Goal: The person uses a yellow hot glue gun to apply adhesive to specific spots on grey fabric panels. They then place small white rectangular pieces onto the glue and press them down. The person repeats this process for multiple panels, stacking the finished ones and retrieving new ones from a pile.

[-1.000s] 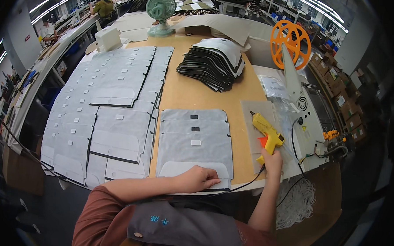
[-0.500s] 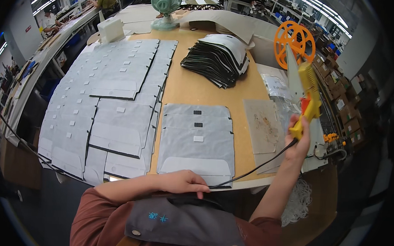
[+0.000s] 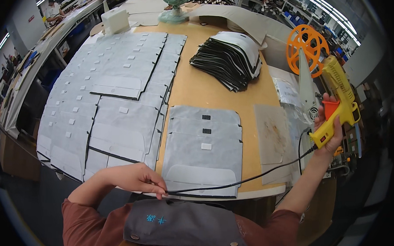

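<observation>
Item: glue gun [image 3: 338, 100], yellow with an orange trigger. Held up in the right hand [image 3: 327, 128], off the right edge of the worktop [image 3: 207, 86], nozzle pointing up and away. Grip closed round the handle; a finger seems to rest at the trigger.

Item: cord [image 3: 243, 181], black. Runs from the gun's handle down and across the near edge of the worktop to the left hand [image 3: 135, 178]. Left grip pinched shut on the cord's near end, just at the worktop's edge.

Item: grey panel [image 3: 203, 154], with two black tabs and one white. Lies flat in front of the person on top of others like it; the cord crosses its lower corner.

Item: grey panels [image 3: 106, 92], many, overlapping, covering the left half of the worktop.

Item: stack of dark-edged pieces [image 3: 228, 58], far centre.

Item: orange reel [image 3: 307, 42], far right, just behind the gun. Green fan [image 3: 176, 1], far end.

Item: stained sheet [image 3: 273, 135], right of the panel.

Hazards, as judged: 
- The cord lies taut over the panel; a pull could drag or skew it off the pile. 
- The nozzle, if hot, could drip glue on the sleeve or the cloth when tipped down. 
- The gun is near the reel and could knock it.
</observation>
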{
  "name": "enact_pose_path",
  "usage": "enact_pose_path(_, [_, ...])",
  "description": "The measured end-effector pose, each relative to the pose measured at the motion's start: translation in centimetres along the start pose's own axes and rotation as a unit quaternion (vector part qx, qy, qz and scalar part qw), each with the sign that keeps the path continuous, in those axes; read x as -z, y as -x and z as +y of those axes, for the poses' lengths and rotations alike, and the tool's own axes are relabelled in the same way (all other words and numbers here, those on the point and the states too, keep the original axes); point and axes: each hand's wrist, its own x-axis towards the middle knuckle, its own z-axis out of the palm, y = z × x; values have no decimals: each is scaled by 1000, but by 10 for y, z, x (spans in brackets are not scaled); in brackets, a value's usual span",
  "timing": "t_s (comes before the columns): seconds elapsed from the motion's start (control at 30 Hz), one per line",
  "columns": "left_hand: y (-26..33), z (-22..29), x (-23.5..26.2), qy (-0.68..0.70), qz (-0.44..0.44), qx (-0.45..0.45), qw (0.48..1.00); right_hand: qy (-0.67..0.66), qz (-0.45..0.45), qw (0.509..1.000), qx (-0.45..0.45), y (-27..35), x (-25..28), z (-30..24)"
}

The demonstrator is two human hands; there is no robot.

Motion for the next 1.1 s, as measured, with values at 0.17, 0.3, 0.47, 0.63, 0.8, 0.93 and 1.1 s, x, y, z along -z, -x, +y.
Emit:
enact_pose_path(0.17, [-42, -14, 17, -86, -18, 17, 996, 121, -70, 985, -101, 11, -31, 34])
enact_pose_path(0.3, [-74, -47, 15, -141, 59, -70, 986, 162, -107, 955, -226, 39, -48, 64])
enact_pose_path(0.47, [-98, -66, 26, -353, 303, -205, 861, 149, -105, 929, -323, 71, -82, 97])
enact_pose_path(0.63, [-107, -83, 35, -500, 315, -209, 779, 165, -123, 889, -409, 82, -95, 109])
enact_pose_path(0.8, [-109, -85, 35, -502, 330, -206, 772, 154, -84, 882, -436, 90, -97, 113])
enact_pose_path(0.93, [-108, -84, 36, -496, 329, -199, 779, 161, -102, 874, -447, 89, -96, 115])
enact_pose_path(1.1, [-110, -86, 37, -493, 320, -196, 785, 143, -83, 882, -442, 94, -94, 123])
